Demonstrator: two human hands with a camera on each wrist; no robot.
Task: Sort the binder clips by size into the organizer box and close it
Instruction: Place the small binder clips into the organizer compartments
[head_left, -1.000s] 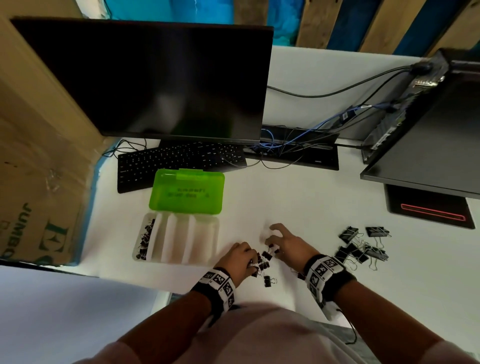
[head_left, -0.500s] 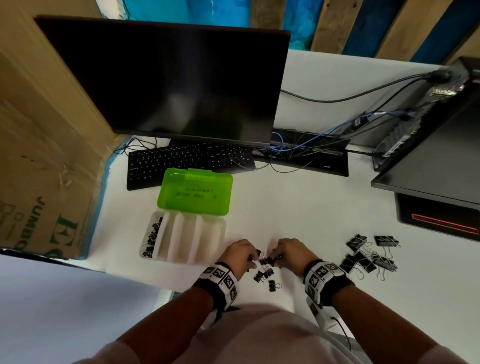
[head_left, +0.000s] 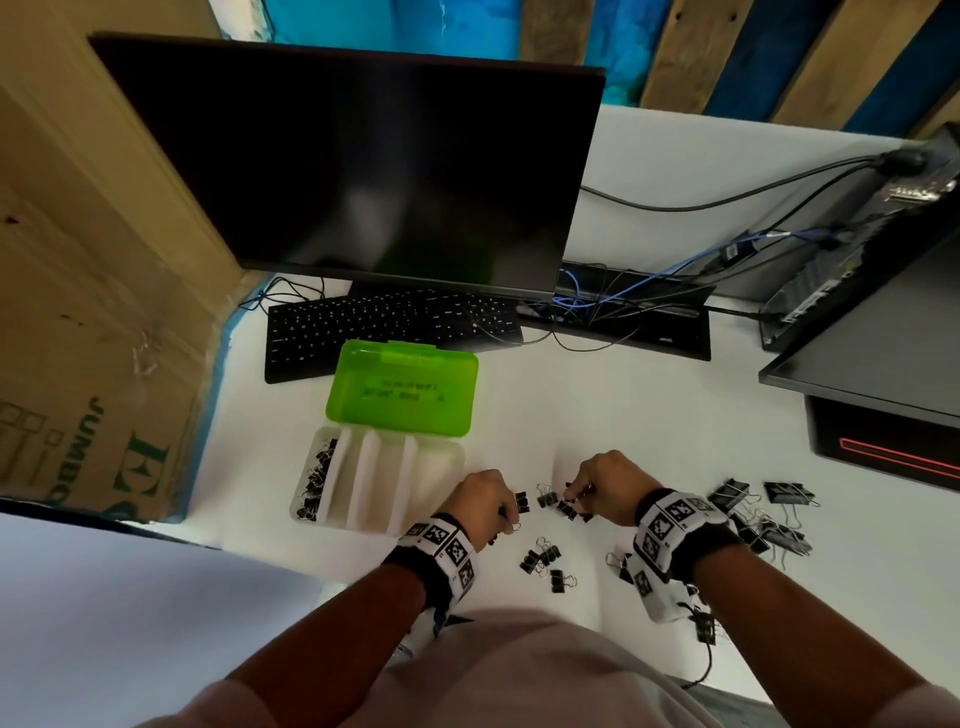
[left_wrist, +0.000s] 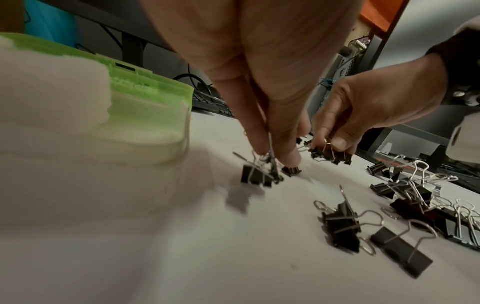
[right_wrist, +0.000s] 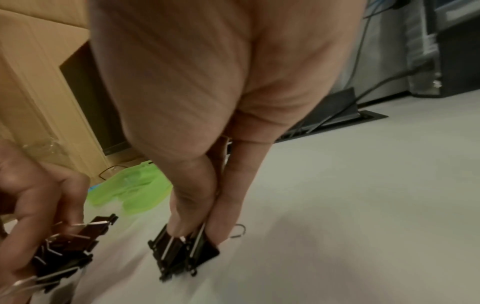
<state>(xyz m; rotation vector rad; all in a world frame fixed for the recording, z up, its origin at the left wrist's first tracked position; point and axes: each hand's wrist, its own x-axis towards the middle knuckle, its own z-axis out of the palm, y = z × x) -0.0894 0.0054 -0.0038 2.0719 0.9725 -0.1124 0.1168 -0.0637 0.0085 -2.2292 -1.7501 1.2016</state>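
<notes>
The organizer box (head_left: 447, 467) lies open on the white desk, its green lid (head_left: 405, 387) folded back, and small black clips (head_left: 314, 480) fill its leftmost compartment. Just right of the box, my left hand (head_left: 511, 512) pinches a bunch of small binder clips (left_wrist: 257, 176) by their wire handles. A little further right, my right hand (head_left: 571, 493) pinches another cluster of small clips (right_wrist: 184, 255) just above the desk. Loose small clips (head_left: 543, 558) lie between my wrists. A pile of larger clips (head_left: 763, 512) sits to the right.
A black keyboard (head_left: 384, 327) and a dark monitor (head_left: 353, 161) stand behind the box. A cardboard box (head_left: 88, 332) walls the left side. Cables (head_left: 649, 286) and a computer case (head_left: 872, 270) fill the back right. The desk's front edge runs close to my body.
Both hands have come together over the small clips and picked up bunches of them. The right hand's fingers, spread a second ago, now pinch clips.
</notes>
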